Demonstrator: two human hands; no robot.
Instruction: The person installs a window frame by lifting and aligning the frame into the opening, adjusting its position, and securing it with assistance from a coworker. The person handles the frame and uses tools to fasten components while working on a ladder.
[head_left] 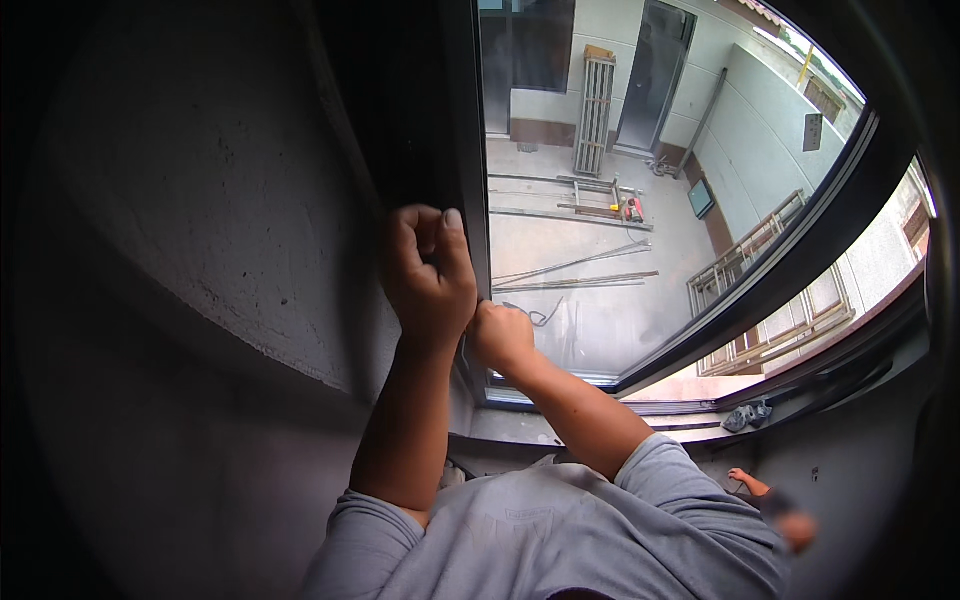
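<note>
A dark window frame [468,130] stands upright before me, its glass pane [560,340] to the right. My left hand [430,265] is raised against the frame's inner side, its fingers curled and the thumb folded in. Whatever lies within those fingers is hidden. Just below and to the right, my right hand [503,337] is closed at the frame's edge by the glass, knuckles toward me. Its fingertips are out of sight. A thin pale line, perhaps a cord or strip, hangs under it; I cannot tell if it is held.
A rough grey wall [240,240] runs along the left. Below the window is a sill [510,397] with small grey plastic bags [748,414] farther right. Another person's arm [752,483] shows at lower right. Beyond the glass, metal frames and bars [590,282] lie in a courtyard.
</note>
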